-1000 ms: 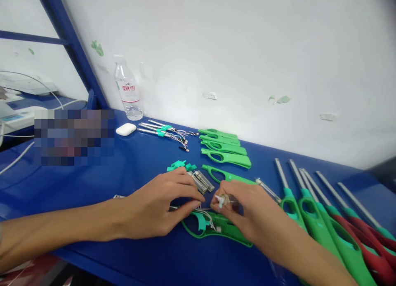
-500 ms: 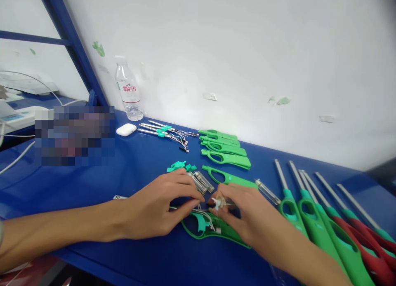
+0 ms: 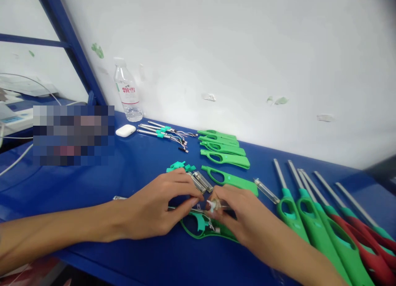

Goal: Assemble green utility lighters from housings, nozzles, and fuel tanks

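Observation:
My right hand pinches a small clear fuel tank with a white valve tip, tilted toward my left hand. The fingertips of my left hand are pressed together at a thin pale wire. Both hands are over an opened green lighter shell, which lies on the table and is partly hidden by my right hand. Inside the shell are a teal trigger and thin wires. Just behind my fingers lie more clear fuel tanks and a heap of teal triggers.
Green shell halves line the back of the blue table. Metal lighter rods with wires, a white earphone case and a water bottle stand or lie to their left. Green and red long lighters lie at right, near another tank.
My right hand has moved slightly left with the fuel tank, bringing its valve tip closer to my left fingertips. The left hand has hardly moved.

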`<state>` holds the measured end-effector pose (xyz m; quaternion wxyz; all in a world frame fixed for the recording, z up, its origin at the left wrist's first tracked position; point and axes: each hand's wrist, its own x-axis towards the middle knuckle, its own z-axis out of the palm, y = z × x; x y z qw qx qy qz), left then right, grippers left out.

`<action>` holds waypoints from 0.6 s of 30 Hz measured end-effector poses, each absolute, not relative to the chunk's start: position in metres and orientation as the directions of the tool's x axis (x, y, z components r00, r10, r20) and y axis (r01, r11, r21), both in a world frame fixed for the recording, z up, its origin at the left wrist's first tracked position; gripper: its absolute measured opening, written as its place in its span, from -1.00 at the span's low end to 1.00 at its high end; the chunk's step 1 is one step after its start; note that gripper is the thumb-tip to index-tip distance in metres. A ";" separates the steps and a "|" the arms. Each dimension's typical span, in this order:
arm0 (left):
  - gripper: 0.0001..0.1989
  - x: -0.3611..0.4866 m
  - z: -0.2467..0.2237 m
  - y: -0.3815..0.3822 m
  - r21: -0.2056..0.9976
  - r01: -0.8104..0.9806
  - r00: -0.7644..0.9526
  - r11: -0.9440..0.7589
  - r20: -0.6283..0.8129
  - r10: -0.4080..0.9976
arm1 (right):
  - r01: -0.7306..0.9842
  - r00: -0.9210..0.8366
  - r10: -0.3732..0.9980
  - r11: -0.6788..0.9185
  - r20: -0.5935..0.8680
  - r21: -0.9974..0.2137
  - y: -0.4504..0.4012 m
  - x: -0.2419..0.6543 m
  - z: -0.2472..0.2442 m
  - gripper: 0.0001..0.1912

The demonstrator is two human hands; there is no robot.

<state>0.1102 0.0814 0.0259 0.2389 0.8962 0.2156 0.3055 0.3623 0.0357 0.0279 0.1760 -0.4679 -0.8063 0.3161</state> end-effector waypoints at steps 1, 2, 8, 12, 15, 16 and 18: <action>-0.80 0.110 0.026 0.081 0.561 0.241 0.719 -0.792 0.445 0.533 | 0.635 -0.501 0.865 0.368 -0.001 -0.679 0.037 0.362 0.026 -0.77; -0.80 0.110 0.026 0.081 0.562 0.240 0.719 -0.791 0.445 0.534 | 0.630 -0.501 0.865 0.374 0.011 -0.681 0.038 0.362 0.025 -0.76; -0.80 0.111 0.026 0.081 0.589 0.232 0.723 -0.774 0.428 0.542 | 0.592 -0.476 0.875 0.389 0.084 -0.706 0.037 0.360 0.024 -0.78; -0.79 0.110 0.025 0.081 0.628 0.223 0.724 -0.745 0.405 0.558 | 0.567 -0.440 0.886 0.397 0.142 -0.721 0.037 0.356 0.026 -0.77; -0.75 0.109 0.022 0.084 0.655 0.234 0.705 -0.719 0.395 0.589 | 0.568 -0.407 0.898 0.393 0.169 -0.723 0.038 0.353 0.025 -0.79; -0.74 0.109 0.021 0.084 0.663 0.237 0.697 -0.710 0.393 0.600 | 0.575 -0.393 0.903 0.388 0.173 -0.721 0.038 0.352 0.025 -0.80; -0.75 0.110 0.021 0.085 0.680 0.241 0.687 -0.692 0.384 0.617 | 0.584 -0.367 0.911 0.382 0.186 -0.716 0.037 0.351 0.026 -0.78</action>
